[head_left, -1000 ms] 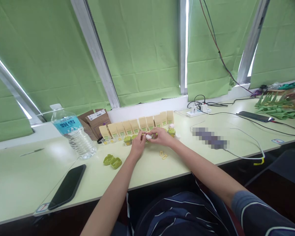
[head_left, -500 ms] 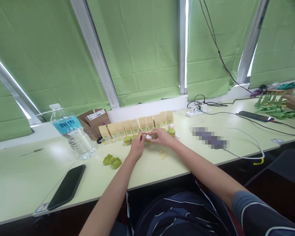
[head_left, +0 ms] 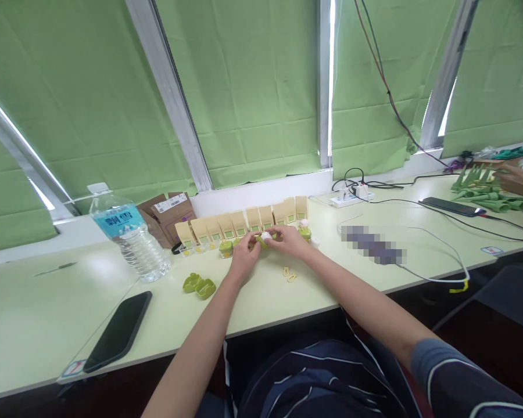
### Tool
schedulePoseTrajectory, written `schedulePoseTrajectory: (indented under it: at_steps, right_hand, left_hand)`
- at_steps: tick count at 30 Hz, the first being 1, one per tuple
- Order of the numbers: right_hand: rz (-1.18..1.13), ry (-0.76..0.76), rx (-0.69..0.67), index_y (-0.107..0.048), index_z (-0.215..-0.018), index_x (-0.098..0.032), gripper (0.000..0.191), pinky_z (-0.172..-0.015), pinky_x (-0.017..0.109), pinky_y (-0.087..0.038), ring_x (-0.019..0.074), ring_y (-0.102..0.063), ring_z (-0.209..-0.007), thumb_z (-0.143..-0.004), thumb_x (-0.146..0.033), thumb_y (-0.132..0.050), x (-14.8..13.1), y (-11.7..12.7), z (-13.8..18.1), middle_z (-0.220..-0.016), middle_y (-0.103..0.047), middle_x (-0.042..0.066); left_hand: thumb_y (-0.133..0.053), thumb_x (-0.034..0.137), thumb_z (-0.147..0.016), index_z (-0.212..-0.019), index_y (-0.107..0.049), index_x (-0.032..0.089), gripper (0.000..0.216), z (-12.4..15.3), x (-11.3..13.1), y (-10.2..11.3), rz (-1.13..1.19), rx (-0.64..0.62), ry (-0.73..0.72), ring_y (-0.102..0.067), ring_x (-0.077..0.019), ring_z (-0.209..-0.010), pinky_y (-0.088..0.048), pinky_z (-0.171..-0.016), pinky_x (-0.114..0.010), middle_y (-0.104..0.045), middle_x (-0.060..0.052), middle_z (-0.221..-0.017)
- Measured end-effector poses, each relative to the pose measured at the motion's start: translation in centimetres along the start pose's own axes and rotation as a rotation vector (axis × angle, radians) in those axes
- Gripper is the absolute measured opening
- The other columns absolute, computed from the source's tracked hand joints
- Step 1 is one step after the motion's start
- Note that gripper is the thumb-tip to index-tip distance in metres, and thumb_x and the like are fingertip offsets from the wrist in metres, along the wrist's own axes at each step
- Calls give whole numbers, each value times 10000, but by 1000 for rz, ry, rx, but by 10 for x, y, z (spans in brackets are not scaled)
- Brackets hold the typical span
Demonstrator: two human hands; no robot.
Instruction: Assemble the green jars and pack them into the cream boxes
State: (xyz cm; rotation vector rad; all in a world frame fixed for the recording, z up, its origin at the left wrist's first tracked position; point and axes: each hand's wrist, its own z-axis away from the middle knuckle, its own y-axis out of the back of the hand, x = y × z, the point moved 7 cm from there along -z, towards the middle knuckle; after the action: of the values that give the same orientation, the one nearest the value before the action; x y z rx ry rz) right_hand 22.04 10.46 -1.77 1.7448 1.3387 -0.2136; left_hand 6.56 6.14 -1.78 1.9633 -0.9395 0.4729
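White piece (head_left: 266, 235) shifted slightly, right hand (head_left: 286, 241) touching (green piece (head_left: 261, 242) beside)

bottle (head_left: 131, 238) left of left hand (head_left: 245, 254)

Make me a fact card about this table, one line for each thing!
Left hand: fingertips by a small white piece; exact grip too small to tell
Right hand: fingertips meet the same piece, opposite side
Behind hands: row of tan cards
Nearer the person: yellow loops
Left side: green pieces, phone, bottle
Far right: another person's hand by green folded strips
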Motion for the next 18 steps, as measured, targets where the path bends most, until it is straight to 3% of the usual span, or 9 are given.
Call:
schedulePoseTrajectory:
  at_steps: [5, 11, 18]
  right_hand:
    - [-67, -19, 26, -623, -1169, -229, 378, -708, 274, -481, 144, -627, -740, -827, -378, -683, 0, 3, 0, -942, -726, 26]
    - [-72, -12, 17, -642, -1049, -214, 290, -675, 262, -466, 141, -612, -740, -819, -387, -685, -5, 3, 0, -967, -725, 27]
    - [-70, 1, 6, -680, -946, -196, 215, -661, 256, -436, 138, -586, -701, -818, -368, -681, -4, 2, 1, -861, -712, 19]
  left_hand:
    - [-645, 323, -821, -1247, -575, 202, 449, 1, 5, -5, -52, -9, -83, -617, -201, -933, -492, -832, -329, -664, -83, -1103]
    - [-666, 336, -803, -1209, -594, 197, 435, -2, 1, -4, -75, 17, -111, -624, -211, -934, -502, -818, -343, -667, -94, -1128]
    - [-676, 291, -797, -1206, -602, 201, 425, -1, -1, -4, -87, 16, -150, -624, -208, -937, -504, -821, -337, -675, -84, -1106]
